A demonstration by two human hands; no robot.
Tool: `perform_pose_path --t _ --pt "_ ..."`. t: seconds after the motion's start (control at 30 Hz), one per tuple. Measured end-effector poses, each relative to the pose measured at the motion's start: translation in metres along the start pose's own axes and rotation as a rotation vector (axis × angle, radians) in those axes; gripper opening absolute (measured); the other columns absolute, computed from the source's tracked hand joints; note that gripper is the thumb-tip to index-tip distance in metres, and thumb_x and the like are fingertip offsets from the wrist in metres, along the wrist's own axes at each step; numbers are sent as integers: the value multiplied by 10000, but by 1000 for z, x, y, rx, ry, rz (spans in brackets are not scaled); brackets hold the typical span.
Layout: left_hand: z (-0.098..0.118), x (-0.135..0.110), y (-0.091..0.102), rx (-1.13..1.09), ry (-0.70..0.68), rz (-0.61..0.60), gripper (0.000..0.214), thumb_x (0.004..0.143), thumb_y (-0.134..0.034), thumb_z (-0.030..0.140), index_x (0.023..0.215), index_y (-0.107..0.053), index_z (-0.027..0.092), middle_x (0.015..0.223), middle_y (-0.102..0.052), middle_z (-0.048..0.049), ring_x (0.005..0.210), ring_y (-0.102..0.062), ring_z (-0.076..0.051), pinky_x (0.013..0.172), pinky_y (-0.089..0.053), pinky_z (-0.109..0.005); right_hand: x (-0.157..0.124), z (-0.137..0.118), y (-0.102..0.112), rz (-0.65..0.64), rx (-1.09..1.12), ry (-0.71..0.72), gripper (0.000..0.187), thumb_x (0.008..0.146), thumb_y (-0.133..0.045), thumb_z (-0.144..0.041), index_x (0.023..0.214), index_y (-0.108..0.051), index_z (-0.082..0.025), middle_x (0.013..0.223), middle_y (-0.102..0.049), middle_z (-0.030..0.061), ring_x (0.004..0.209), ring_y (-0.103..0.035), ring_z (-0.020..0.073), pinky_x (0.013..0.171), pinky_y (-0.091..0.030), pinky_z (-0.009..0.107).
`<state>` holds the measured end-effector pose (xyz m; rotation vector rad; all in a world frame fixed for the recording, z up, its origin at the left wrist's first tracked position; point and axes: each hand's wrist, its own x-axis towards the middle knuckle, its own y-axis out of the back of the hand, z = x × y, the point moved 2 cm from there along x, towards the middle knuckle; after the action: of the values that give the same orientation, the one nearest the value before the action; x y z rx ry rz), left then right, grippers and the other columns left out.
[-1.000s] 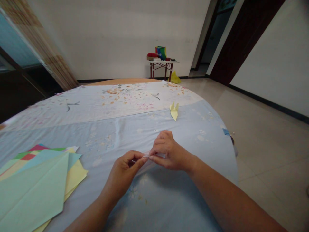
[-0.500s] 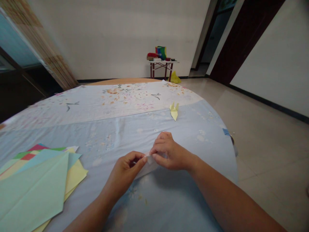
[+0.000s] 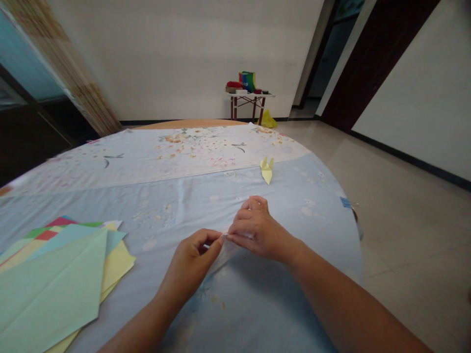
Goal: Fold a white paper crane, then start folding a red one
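Between my two hands is a small piece of pale, whitish paper (image 3: 225, 235), mostly hidden by the fingers. My left hand (image 3: 195, 252) pinches its left side between thumb and index finger. From the right, my right hand (image 3: 255, 228) grips it with thumb and fingertips, the other fingers curled. The two sets of fingertips almost meet, low over the blue cloth. Farther back, a folded yellow paper figure (image 3: 267, 171) with two upright points lies on the cloth, apart from both hands.
Coloured paper sheets (image 3: 55, 294) are stacked at the left, a pale green one on top. A flowered tablecloth (image 3: 147, 166) covers the round table. A blue clip (image 3: 345, 202) sits at its right edge. Beyond stands a small side table (image 3: 250, 95) bearing several items.
My right-hand fingers have shifted slightly and sit closer to the left fingertips; less of the pale paper shows. The whole view has moved a little. Both hands keep their hold.
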<state>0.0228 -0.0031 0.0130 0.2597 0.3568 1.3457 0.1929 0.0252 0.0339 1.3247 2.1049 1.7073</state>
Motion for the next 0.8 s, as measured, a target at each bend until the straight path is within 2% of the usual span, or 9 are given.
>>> perform_pose_path --t 0.37,0.5,0.8 --pt "5 -1 -3 55 -71 29 199 773 -534 312 826 -673 180 763 -678 -11 684 -599 -147 635 -442 -236 1 -2 -1 -6 148 -52 153 799 -594 -357 765 -628 -212 753 -632 -2 879 -457 166 888 -205 358" --pt "4 -2 -2 20 -39 46 224 769 -535 326 864 -675 179 751 -680 -10 674 -600 -150 625 -443 -238 1 0 -2 26 133 -65 166 788 -606 -364 752 -618 -203 761 -625 6 879 -457 171 900 -202 362" --pt "3 -3 -4 -11 -20 41 239 765 -535 349 861 -666 174 742 -676 -13 676 -604 -160 632 -451 -249 2 -3 -3 -44 141 -83 138 806 -586 -316 745 -607 -194 710 -611 -7 805 -480 150 856 -226 345"
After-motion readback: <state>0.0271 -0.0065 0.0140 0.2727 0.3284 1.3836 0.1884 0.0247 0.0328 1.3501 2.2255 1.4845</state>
